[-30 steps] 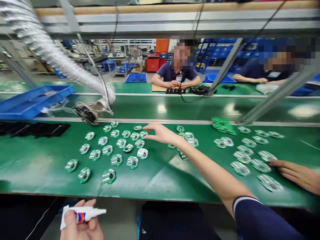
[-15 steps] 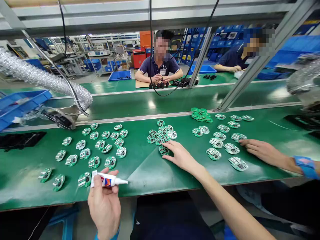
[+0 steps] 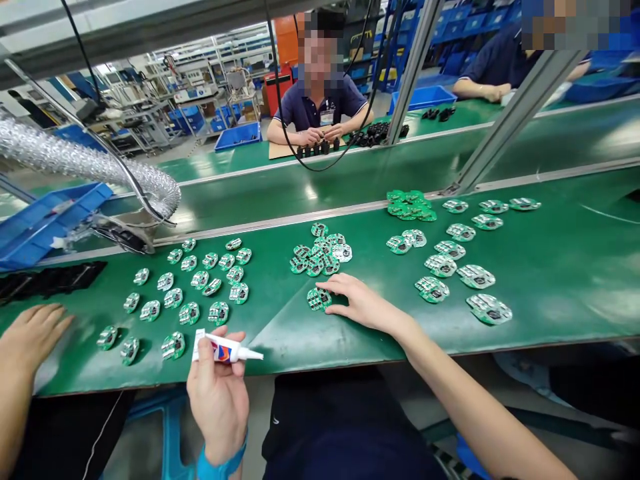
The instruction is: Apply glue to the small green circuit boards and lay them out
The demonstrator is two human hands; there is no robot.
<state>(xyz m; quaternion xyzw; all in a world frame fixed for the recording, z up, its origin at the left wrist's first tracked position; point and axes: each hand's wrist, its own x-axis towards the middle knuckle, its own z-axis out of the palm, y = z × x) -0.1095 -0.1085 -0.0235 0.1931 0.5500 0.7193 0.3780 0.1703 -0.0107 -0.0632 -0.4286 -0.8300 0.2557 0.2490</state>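
My left hand (image 3: 218,395) is shut on a small white glue tube (image 3: 224,349) with a red and blue label, its nozzle pointing right. The tube is held just above the front edge of the green mat (image 3: 310,340), close to a green circuit board (image 3: 173,346). My right hand (image 3: 363,305) lies flat on the mat. Its thumb and index finger grip another green circuit board (image 3: 319,299), which sits just in front of a heaped cluster of similar boards (image 3: 320,257).
Rows of round boards lie left and right on the mat. A co-worker's hand (image 3: 35,330) rests at the left edge. Beyond a metal rail are a blue tray (image 3: 45,223), a silver duct (image 3: 85,160) and a seated person (image 3: 320,110) handling black parts.
The gripped board now sits slightly further from the cluster, toward me. The view has tilted. A co-worker's hand has appeared at left, and the hand at right has gone.
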